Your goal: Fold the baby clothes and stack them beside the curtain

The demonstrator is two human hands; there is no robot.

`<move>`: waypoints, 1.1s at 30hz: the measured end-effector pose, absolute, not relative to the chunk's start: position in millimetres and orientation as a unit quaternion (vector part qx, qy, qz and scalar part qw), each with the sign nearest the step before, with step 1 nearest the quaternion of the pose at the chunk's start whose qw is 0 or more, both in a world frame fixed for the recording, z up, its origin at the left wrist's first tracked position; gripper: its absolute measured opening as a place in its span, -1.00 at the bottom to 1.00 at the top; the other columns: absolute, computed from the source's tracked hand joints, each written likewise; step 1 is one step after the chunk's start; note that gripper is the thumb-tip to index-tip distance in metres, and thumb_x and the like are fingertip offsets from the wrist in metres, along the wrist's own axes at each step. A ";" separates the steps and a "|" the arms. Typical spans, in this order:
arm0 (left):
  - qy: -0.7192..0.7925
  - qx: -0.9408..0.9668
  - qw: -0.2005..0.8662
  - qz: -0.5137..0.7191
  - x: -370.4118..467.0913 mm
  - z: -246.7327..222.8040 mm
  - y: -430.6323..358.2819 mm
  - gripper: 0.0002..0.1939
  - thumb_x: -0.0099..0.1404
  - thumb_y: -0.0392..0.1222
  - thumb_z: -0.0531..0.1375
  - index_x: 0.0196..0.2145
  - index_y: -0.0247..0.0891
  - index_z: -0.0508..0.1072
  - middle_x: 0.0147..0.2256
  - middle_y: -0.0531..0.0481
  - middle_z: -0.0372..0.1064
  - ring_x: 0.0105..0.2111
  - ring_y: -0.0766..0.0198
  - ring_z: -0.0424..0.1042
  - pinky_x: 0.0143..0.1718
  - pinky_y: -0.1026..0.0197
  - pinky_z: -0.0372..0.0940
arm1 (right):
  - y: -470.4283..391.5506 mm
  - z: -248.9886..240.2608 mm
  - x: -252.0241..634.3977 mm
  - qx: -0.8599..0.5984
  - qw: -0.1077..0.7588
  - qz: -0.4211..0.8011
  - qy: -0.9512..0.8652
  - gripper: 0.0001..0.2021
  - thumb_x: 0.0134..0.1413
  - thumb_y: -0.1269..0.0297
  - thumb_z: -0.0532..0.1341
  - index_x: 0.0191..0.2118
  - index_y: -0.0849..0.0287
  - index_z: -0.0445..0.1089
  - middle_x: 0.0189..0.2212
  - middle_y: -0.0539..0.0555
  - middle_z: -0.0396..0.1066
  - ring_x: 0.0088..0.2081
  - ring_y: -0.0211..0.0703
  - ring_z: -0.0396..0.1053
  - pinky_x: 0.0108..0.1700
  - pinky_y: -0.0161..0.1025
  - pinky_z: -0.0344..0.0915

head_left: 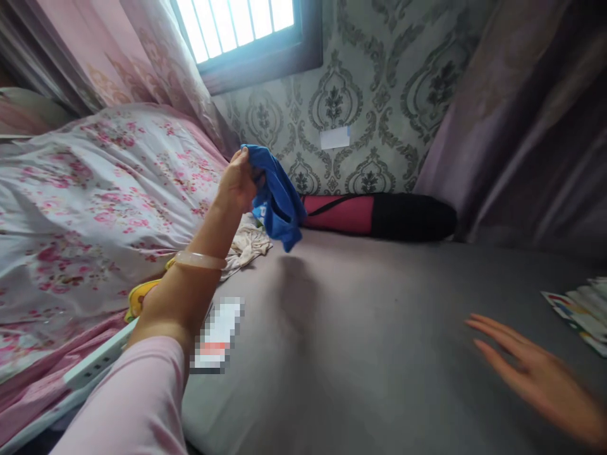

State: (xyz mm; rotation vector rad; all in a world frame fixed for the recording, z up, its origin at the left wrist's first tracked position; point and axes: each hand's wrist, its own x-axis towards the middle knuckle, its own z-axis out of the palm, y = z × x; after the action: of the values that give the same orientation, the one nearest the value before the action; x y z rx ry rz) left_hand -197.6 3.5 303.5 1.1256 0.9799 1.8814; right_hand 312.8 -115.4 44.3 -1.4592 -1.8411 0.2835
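Note:
My left hand (238,181) is stretched out ahead, its fingers closed on the top edge of a blue cloth garment (279,199). The garment hangs down in folds above the grey bed surface (360,328), and its shadow falls below it; its exact kind does not show. Behind and beneath it lies a crumpled cream cloth (249,243). At the lower right, my right hand (535,373) hovers over the grey surface with its fingers extended, holding nothing. Nearest to that hand is a pile of white and patterned folded items (581,309) at the right edge.
A pink and black long bag (379,216) lies against the patterned wall. On the left is a floral bedspread (118,183), with a white rail (102,357) and a yellow object (140,297) near my forearm. A blurred-out flat item (220,332) lies beside it. Curtains (507,114) hang at right.

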 end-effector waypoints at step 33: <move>0.574 0.432 0.490 0.494 -61.4 124.2 -55.1 -0.55 0.06 0.10 0.33 -0.64 -0.22 0.21 -0.76 0.09 0.23 -0.82 0.47 0.08 -0.79 0.37 -0.11 | -115.3 146.0 214.3 -0.548 0.480 0.424 -0.537 -0.61 -0.16 -0.03 0.35 -0.23 0.14 0.53 -0.43 0.04 0.51 -0.44 -0.15 0.42 -0.40 -0.25 0.34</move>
State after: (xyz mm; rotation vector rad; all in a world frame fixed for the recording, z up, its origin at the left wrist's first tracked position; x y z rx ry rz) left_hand -61.4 -55.1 124.2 1.0504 1.3952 1.1991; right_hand 214.3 -115.3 146.0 -1.3376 -1.3110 1.0336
